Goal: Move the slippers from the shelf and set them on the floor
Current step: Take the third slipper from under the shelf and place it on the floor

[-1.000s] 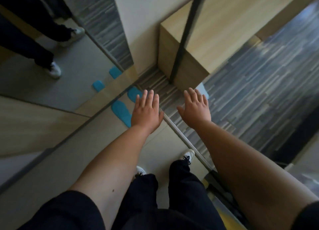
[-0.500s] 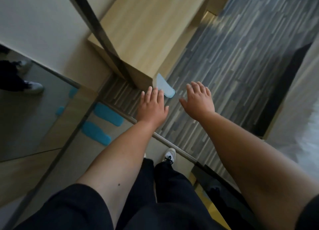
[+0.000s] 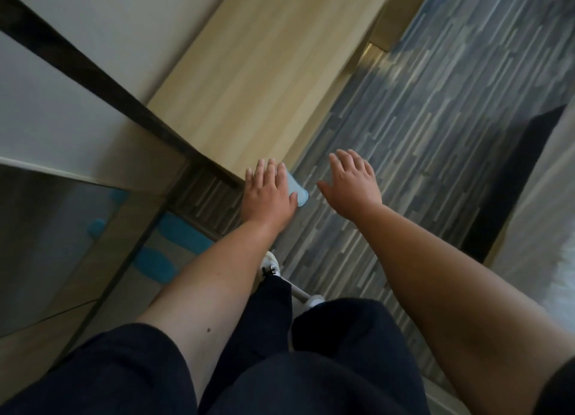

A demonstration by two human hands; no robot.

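A pale blue slipper [image 3: 298,191] sticks out from under the corner of a light wooden shelf unit [image 3: 264,72], low down near the striped grey floor [image 3: 420,165]. My left hand [image 3: 269,193] hovers flat with spread fingers and covers most of the slipper; I cannot tell whether it touches it. To the right of the slipper my right hand [image 3: 351,184] is open over the floor with nothing in it. Most of the slipper is hidden, and I see no second pale slipper.
Two bright blue sole-shaped things [image 3: 183,234] [image 3: 155,265] lie on the beige floor at left, next to a mirror panel [image 3: 46,228] that reflects them. A dark post [image 3: 93,81] runs diagonally past the shelf unit. My legs and white shoes [image 3: 270,263] are below.
The view has swung right and closer to the shelf unit. Both hands have moved toward its corner, and my left hand now overlaps the pale blue slipper.
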